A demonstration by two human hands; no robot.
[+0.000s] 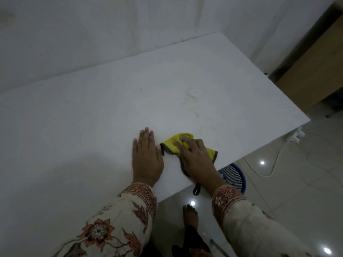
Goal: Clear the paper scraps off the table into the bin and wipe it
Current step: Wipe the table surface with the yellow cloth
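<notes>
Right hand (194,158) presses the yellow cloth (174,143) flat to scrub — grip closed on it; left hand (146,156), beside the cloth, lies open, steadying on the surface (92,117).

Left grip (146,158) flat, right grip (194,156) pressing.

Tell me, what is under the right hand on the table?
The right hand presses on a yellow cloth with a dark edge, lying on the white table. The cloth's middle is covered by the hand, so anything beneath it cannot be seen.
</notes>
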